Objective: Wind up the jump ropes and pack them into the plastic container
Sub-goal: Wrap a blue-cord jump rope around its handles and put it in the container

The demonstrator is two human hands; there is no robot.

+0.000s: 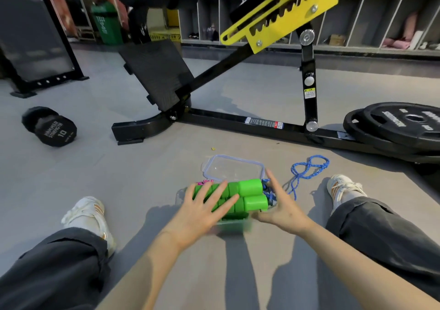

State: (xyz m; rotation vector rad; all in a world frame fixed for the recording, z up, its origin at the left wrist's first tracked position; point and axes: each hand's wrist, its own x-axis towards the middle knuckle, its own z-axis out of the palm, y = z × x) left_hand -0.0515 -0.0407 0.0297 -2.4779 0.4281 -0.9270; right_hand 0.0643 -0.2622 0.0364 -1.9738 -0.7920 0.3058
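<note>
Head view, looking down at the floor between the person's spread legs. The plastic container [234,224] sits there, mostly hidden under green handles [247,194] that are stacked in it and rise above its rim. The left hand [209,205] lies flat on top of the handles, fingers spread, pressing rather than gripping. The right hand [278,202] is open, palm turned toward the container's right end, beside a bunch of blue cord; contact there cannot be confirmed.

Progress: judged well advanced. The handles and part of the cord are in the container. A bit of pink cord [204,183] shows at the left rim. Outstanding: a length of blue rope [308,169] trails loose on the floor to the right, not wound in. The clear lid [234,168] lies just behind the container, not fitted.

Surroundings: a black bench frame [238,119] crosses the floor behind, weight plates [402,125] at far right, a dumbbell [51,126] at left. None obstructs the work. The overfilled load may hinder closing the lid.
</note>
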